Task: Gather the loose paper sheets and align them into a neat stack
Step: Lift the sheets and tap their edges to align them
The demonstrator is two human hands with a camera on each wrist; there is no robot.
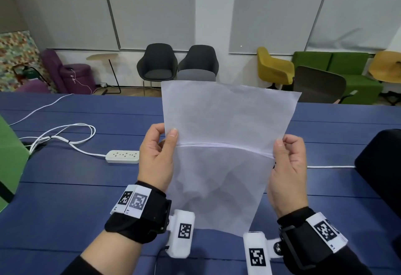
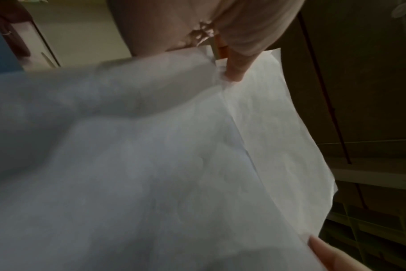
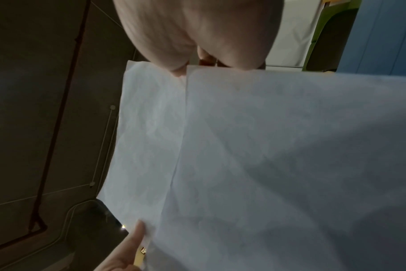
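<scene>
A bundle of white paper sheets (image 1: 223, 144) is held up above the blue table (image 1: 76, 172), in front of me. One sheet sticks up higher behind the nearer ones, whose top edges lie level with my thumbs. My left hand (image 1: 159, 154) pinches the left edge, thumb on the near face. My right hand (image 1: 287, 166) pinches the right edge the same way. In the left wrist view the sheets (image 2: 162, 155) fill the frame, with a fingertip at the far edge. The right wrist view shows the sheets (image 3: 255, 155) offset, one edge stepped beside another.
A white power strip (image 1: 122, 156) with looping white cables (image 1: 65, 133) lies on the table to the left. A green object (image 1: 10, 157) stands at the left edge, a black object (image 1: 382, 166) at the right. Chairs (image 1: 158, 64) and sofas stand beyond the table.
</scene>
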